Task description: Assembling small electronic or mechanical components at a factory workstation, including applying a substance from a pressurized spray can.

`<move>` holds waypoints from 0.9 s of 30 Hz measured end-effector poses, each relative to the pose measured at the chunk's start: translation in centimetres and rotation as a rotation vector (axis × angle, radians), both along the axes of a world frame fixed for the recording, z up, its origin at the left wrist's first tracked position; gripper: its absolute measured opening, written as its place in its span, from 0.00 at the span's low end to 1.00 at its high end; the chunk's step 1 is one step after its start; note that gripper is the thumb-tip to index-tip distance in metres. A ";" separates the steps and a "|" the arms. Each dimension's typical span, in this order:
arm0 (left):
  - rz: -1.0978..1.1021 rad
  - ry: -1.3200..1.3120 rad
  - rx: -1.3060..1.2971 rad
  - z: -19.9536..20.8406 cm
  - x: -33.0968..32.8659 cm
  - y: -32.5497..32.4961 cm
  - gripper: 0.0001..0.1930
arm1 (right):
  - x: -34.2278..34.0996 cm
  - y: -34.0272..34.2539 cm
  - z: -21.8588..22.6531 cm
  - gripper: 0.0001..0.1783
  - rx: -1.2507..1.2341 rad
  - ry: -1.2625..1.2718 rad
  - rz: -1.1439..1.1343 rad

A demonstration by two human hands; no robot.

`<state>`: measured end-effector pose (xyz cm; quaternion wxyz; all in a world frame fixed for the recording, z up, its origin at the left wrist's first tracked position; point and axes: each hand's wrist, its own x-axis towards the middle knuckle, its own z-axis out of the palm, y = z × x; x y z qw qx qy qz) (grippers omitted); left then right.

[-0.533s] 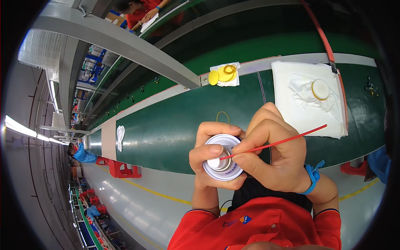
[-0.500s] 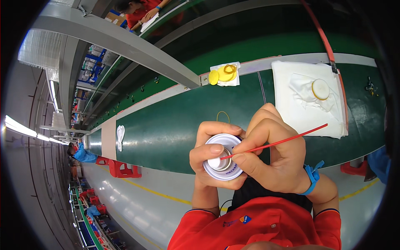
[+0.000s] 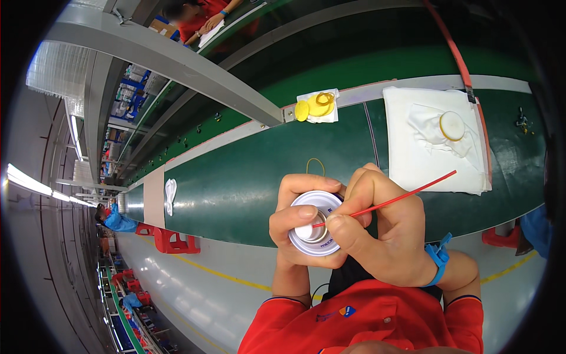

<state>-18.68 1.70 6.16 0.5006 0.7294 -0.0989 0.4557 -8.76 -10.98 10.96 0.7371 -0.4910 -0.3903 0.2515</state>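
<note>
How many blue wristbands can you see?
2. One blue wristband is on the wrist of your right hand, which pinches the red straw; a second blue wristband is on the co-worker at the top left. Others may be hidden.

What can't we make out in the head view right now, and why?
Head view:
White-rimmed round can: sides hidden by its rim and the left hand.
Thin red tube: tip too small to tell whether it enters the white round nozzle.
Small dark parts, far right: too small to identify.
Co-worker in red: cut off by the top edge.
</note>
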 end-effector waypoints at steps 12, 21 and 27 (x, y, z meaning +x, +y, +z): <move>-0.003 0.014 -0.029 -0.8 -0.3 0.1 0.49 | 1.3 -0.4 -0.8 0.17 0.011 -0.157 -0.020; 0.127 -0.024 -0.060 -1.6 0.4 0.2 0.52 | 3.0 -6.7 -5.3 0.12 -0.123 -0.137 -0.186; -0.032 0.388 0.411 3.0 3.2 1.6 0.44 | 9.1 -14.7 -10.6 0.06 -0.456 -0.178 -0.724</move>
